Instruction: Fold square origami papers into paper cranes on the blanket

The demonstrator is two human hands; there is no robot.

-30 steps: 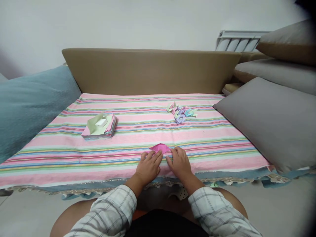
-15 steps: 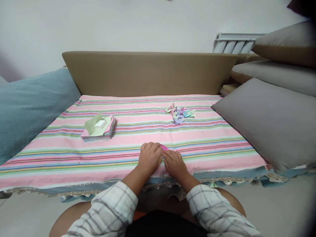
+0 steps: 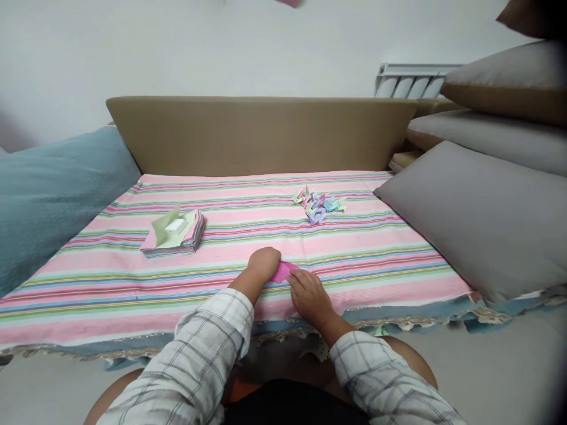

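A small piece of bright pink folded paper (image 3: 283, 271) lies on the striped cloth between my hands. My left hand (image 3: 264, 263) is bent over the paper's far left side, its fingers curled and mostly hidden behind the back of the hand. On the near right corner of the paper, my right hand (image 3: 309, 294) presses with its fingers together. Farther off, to the right, lies a cluster of folded paper pieces (image 3: 316, 206) in green, pink, purple and blue. A stack of coloured paper sheets (image 3: 194, 242) sits to the left, topped by a loose pale green sheet and a small white block.
The striped cloth (image 3: 230, 198) covers the seat up to a brown backrest (image 3: 261, 136). A blue cushion (image 3: 66, 183) bounds the left side. Grey cushions (image 3: 482, 218) are piled on the right. A ruffled blue edge (image 3: 411, 316) runs along the front, near my knees.
My left hand has turned over and shifted slightly left, so more of the pink paper shows. My right hand stays close to the paper. The whole view has shifted slightly.
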